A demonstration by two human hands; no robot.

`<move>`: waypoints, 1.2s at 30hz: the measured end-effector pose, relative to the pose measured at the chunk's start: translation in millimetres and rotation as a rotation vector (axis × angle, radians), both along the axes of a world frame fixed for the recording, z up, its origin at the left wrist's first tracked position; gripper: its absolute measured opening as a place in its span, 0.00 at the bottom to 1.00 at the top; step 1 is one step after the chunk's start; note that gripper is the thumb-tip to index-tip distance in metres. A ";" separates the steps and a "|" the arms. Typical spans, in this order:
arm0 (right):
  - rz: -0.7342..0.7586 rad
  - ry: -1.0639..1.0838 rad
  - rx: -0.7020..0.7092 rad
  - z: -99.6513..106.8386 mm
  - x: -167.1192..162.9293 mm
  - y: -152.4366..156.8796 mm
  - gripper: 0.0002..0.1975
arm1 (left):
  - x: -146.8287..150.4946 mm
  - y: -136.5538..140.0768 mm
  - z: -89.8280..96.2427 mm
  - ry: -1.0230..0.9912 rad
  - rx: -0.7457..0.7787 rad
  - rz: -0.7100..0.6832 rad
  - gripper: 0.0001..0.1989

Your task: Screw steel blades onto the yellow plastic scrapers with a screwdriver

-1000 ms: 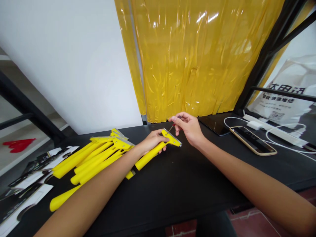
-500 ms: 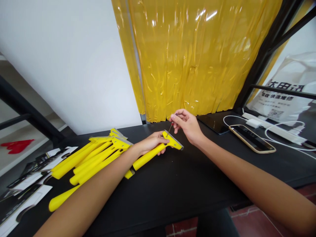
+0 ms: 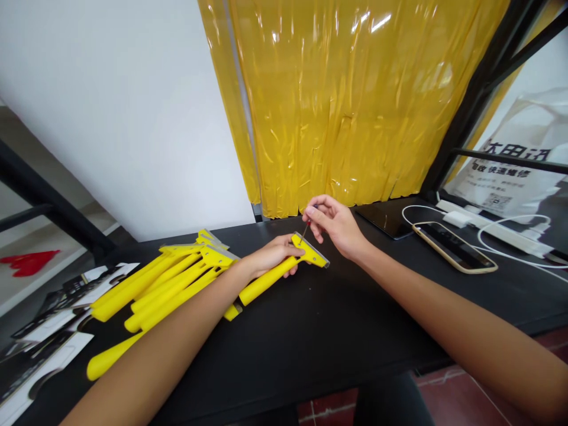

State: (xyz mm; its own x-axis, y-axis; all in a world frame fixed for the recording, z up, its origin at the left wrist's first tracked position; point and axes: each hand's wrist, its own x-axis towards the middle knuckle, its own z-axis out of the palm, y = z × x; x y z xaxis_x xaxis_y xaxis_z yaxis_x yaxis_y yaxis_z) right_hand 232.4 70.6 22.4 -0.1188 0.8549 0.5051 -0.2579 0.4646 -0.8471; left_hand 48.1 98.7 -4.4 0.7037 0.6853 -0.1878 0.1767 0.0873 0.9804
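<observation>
My left hand (image 3: 276, 255) is closed around the head end of a yellow scraper (image 3: 269, 281), whose handle points down and left over the black table. A metal strip runs along the scraper's wide edge. In the fingertips of my right hand (image 3: 332, 220) is a small screwdriver (image 3: 304, 231); its thin shaft slants down and its tip meets the scraper's head near a screw hole. Most of the screwdriver's handle is hidden by my fingers. Left of my left forearm lies a pile of several more yellow scrapers (image 3: 177, 278), partly covered by that arm.
Printed black-and-white cards (image 3: 66, 349) lie at the table's left. On the right are a phone (image 3: 455, 247), a dark tablet (image 3: 384, 222), a white power strip (image 3: 510, 232) and loose cables. A yellow strip curtain (image 3: 355, 118) and a white panel (image 3: 133, 118) stand behind the black table (image 3: 284, 355).
Both hands stay almost in place, with the screwdriver still on the scraper's head. The right fingers have shifted very slightly, and the view has moved a little.
</observation>
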 end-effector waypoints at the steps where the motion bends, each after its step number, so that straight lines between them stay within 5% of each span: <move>1: -0.010 -0.006 0.000 0.2 0.1 -0.1 0.13 | 0.0 0.1 -0.6 0.001 0.005 -0.004 0.13; 16: -0.110 -0.016 -0.023 -2.0 -0.4 4.1 0.18 | 1.5 -1.2 -0.1 0.024 0.043 -0.013 0.13; 36: -0.023 -0.019 -0.007 -0.3 -1.0 1.3 0.17 | 1.3 0.0 -2.8 0.018 0.044 -0.003 0.12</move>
State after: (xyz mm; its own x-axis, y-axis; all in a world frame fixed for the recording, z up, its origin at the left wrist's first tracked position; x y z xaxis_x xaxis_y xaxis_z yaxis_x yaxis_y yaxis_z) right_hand 231.4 71.8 22.0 -0.1080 0.8610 0.4970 -0.2313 0.4645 -0.8548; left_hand 49.4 98.8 -7.2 0.7025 0.6911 -0.1701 0.1948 0.0431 0.9799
